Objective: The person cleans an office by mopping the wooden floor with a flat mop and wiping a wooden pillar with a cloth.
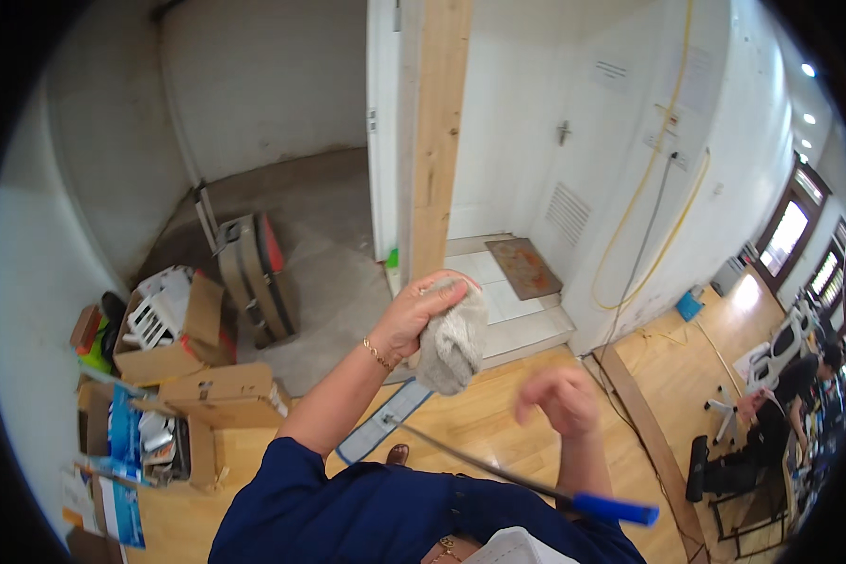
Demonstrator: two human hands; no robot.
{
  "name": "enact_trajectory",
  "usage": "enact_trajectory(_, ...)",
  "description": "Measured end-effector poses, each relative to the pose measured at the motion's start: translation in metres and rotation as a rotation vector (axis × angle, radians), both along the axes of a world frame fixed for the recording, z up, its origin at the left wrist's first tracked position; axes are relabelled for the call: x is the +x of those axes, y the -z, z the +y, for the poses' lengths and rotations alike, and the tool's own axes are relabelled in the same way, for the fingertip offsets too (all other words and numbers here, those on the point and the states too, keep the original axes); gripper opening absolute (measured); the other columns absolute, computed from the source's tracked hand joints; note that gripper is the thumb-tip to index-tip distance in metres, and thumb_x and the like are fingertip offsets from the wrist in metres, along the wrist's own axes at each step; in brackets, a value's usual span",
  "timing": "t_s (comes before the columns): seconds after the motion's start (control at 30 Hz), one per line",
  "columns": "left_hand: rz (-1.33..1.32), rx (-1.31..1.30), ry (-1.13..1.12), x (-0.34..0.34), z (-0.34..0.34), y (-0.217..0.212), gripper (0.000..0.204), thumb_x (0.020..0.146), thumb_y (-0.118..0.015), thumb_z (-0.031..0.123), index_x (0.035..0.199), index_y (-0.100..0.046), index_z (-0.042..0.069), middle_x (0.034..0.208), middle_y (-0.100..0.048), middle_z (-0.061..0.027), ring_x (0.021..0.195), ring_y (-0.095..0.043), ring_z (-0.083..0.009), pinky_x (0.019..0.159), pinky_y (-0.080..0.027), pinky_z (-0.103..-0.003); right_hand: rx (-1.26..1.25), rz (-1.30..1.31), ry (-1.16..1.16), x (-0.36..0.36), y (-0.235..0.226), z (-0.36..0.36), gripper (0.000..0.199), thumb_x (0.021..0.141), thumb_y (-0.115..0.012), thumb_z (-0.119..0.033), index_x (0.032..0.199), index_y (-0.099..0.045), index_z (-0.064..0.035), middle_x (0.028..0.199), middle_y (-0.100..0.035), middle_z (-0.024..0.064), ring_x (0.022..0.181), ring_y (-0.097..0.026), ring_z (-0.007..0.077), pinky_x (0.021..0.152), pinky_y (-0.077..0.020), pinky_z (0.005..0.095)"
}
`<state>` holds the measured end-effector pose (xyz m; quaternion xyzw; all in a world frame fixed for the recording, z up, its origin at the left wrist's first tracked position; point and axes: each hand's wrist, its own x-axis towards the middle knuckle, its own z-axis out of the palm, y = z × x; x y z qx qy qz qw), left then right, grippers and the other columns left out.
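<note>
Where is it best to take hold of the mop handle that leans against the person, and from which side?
Grip the blue end of the mop handle, probably from above with the free right hand, which hovers just over it. The thin metal shaft slopes down to the flat mop head on the floor, while the left hand is busy holding a grey cloth.

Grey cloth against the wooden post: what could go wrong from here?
1. The left hand pinches only the top of the crumpled grey cloth beside the upright wooden post; most of it hangs loose and might slip free.
2. The long mop handle with the blue grip seems tucked against the body, while the blurred right hand is off it, so it may slide or fall.
3. Open cardboard boxes crowd the floor on the left, a possible trip hazard.
</note>
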<state>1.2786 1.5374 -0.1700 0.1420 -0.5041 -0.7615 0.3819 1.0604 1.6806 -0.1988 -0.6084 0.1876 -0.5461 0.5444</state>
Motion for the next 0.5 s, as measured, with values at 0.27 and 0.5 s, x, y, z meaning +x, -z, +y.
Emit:
enact_trajectory(0.27, -0.094, -0.612, 0.21, -0.032, -0.075, -0.009, 0.027, 0.082, -0.064, 0.013, 0.109, -0.058, 0.009, 0.114, -0.053, -0.0041, 0.105, -0.05, -0.0142, 0.09, -0.041, -0.029, 0.543, -0.366, 0.303, 0.036, 0.013, -0.106, 0.033, 0.089, -0.055, -0.021, 0.117, -0.052, -0.0038, 0.106, -0.059, 0.0076, 0.094, -0.058, 0.0156, 0.08, -0.047, 0.0299)
enact_trajectory(0.5, -0.187, -0.477, 0.438, -0.006, -0.131, -0.024, 0.036, 0.078, -0.067, 0.009, 0.113, -0.058, 0.011, 0.118, -0.049, -0.0017, 0.109, -0.046, -0.0134, 0.096, -0.035, -0.029, 0.388, -0.259, 0.635, 0.019, 0.001, -0.15, 0.022, 0.084, -0.063, -0.01, 0.104, -0.061, -0.0034, 0.087, -0.063, 0.0018, 0.077, -0.057, 0.0092, 0.068, -0.0445, 0.0224)
